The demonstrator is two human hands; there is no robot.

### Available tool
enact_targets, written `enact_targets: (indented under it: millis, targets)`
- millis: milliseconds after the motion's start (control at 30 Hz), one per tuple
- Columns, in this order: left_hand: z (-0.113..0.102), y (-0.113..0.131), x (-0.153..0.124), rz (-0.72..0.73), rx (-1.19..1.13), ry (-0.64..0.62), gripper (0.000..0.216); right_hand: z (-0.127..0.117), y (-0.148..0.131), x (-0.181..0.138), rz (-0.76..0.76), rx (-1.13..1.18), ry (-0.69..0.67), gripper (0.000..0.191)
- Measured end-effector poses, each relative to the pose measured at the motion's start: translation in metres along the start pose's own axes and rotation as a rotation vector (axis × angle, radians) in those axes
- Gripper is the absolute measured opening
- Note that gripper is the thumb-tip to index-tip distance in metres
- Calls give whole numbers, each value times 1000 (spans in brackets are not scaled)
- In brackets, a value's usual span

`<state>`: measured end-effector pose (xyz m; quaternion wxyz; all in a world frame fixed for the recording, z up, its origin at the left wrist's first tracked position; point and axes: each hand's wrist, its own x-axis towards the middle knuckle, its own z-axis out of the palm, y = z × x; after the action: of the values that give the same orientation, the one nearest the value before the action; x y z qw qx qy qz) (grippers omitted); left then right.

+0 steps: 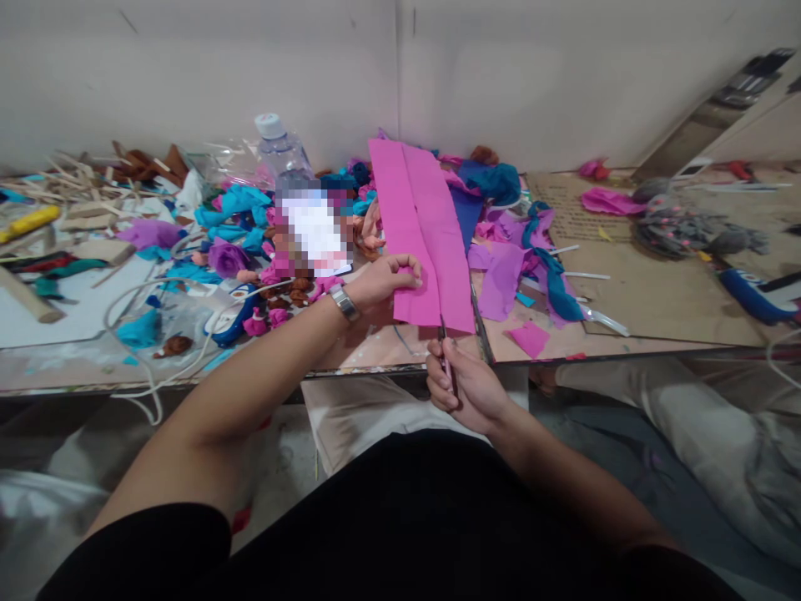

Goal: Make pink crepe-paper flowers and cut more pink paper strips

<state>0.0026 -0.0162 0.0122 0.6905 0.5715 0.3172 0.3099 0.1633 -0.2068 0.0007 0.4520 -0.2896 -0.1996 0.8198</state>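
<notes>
A long sheet of bright pink crepe paper (447, 234) lies over the middle of the table, with a lengthwise line running down it. My left hand (394, 280) rests on its left part, fingers curled and closed on the paper. Below the near edge, my right hand (460, 380) is wrapped round a thin dark tool that looks like a pair of scissors (445, 359). Its tip meets the paper's edge at the lower end of the line. Most of the tool is hidden by my fingers.
Crepe paper scraps and flowers (229, 257) crowd the left side, near a phone (316, 229), a plastic bottle (281, 150) and a white cable (153, 384). Purple scraps (501, 280) and a cardboard sheet (663, 305) lie right. Wooden sticks (81, 188) are piled far left.
</notes>
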Motion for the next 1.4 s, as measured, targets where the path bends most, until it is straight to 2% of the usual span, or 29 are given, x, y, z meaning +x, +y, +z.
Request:
enact_targets:
  millis: [267, 333, 400, 500, 600, 700, 767, 800, 867, 900, 967, 1033, 1100, 1200, 1267, 1333, 1400]
  targets:
    - [-3, 0, 3, 33, 117, 12, 26, 1, 1, 0, -12, 3, 13, 33]
    - [-6, 0, 4, 69, 216, 29, 25, 0, 2, 1, -17, 10, 11, 34]
    - [-8, 3, 2, 148, 453, 60, 27, 0, 4, 1, -25, 17, 6, 35]
    - [-8, 12, -4, 267, 953, 146, 44, 0, 7, 1, -32, 28, -7, 37]
    - [-1, 27, -12, 211, 1276, 172, 52, -2, 8, -1, -34, 40, -23, 38]
    - [12, 46, -21, 127, 1617, 196, 44, -4, 9, -4, -35, 45, -18, 39]
    - [22, 58, -29, 91, 1768, 214, 45, -6, 10, -6, -37, 45, -10, 40]
    - [27, 63, -34, 60, 1813, 180, 46, -6, 10, -8, -37, 45, -10, 40]
    - [36, 70, -47, 37, 1849, 49, 47, -7, 12, -10, -30, 48, -14, 40]
    - [40, 70, -55, 71, 1839, -45, 49, -7, 14, -12, -24, 51, -16, 40]
    - [47, 65, -73, 201, 1787, -173, 55, -8, 18, -16, -11, 57, -16, 41]
    - [56, 50, -92, 316, 1690, -204, 73, -10, 23, -21, 5, 61, -14, 42]
    - [65, 28, -108, 379, 1600, -170, 85, -12, 28, -26, 13, 61, -11, 43]
    - [79, -9, -121, 407, 1516, -56, 91, -14, 34, -33, 15, 54, -18, 45]
    - [84, -29, -122, 462, 1459, 74, 93, -15, 36, -35, 11, 46, -17, 47]
    - [87, -43, -120, 550, 1413, 178, 91, -15, 37, -36, 4, 39, -6, 47]
    - [87, -49, -118, 596, 1400, 207, 85, -16, 37, -36, -4, 36, 7, 46]
